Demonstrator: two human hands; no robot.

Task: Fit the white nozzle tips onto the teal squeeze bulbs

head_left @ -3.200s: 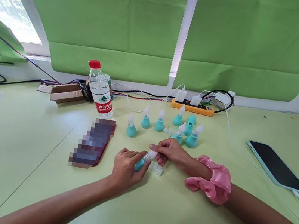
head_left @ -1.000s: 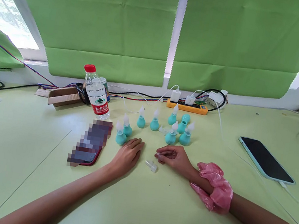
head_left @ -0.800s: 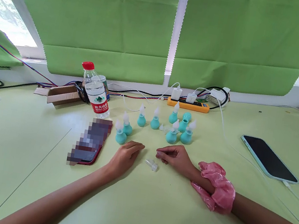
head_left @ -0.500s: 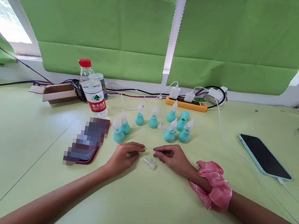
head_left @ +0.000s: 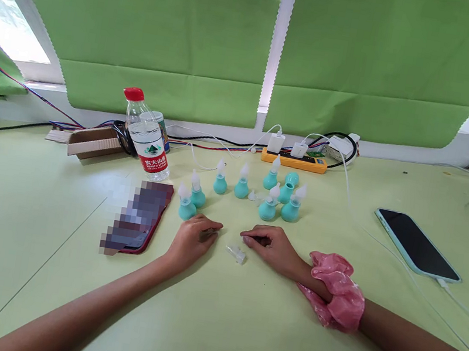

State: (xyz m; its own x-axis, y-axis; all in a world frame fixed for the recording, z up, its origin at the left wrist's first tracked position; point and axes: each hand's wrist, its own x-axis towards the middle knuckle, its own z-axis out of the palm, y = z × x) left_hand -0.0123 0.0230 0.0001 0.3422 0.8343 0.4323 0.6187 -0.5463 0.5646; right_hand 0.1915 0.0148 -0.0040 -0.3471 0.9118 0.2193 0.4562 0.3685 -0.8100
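Observation:
My left hand [head_left: 194, 241] rests low over the table, left of a small clear plastic piece [head_left: 236, 253]. Its thumb and index finger come together at the tips, and whatever they pinch is too small to make out. On the other side of that piece is my right hand [head_left: 275, 249], a pink scrunchie [head_left: 343, 290] around its wrist. Its fingers are bent into a pinch; anything between them is hidden. Beyond the hands stand several turquoise bulb-shaped bases with white flame-shaped tips, among them one lamp [head_left: 187, 209] close to my left fingers and another [head_left: 267, 209] behind my right hand.
A red-cased phone [head_left: 154, 219] and a water bottle [head_left: 150, 147] are on the left. An open cardboard box [head_left: 95, 144] lies near the wall. At the back is a yellow power strip [head_left: 294, 160] with white chargers. A charging phone [head_left: 417, 243] lies right, its cable crossing the table.
My left hand has drawn slightly back to the left, its thumb and index closer together. My right hand stays nearly in place. The clear piece still lies between them.

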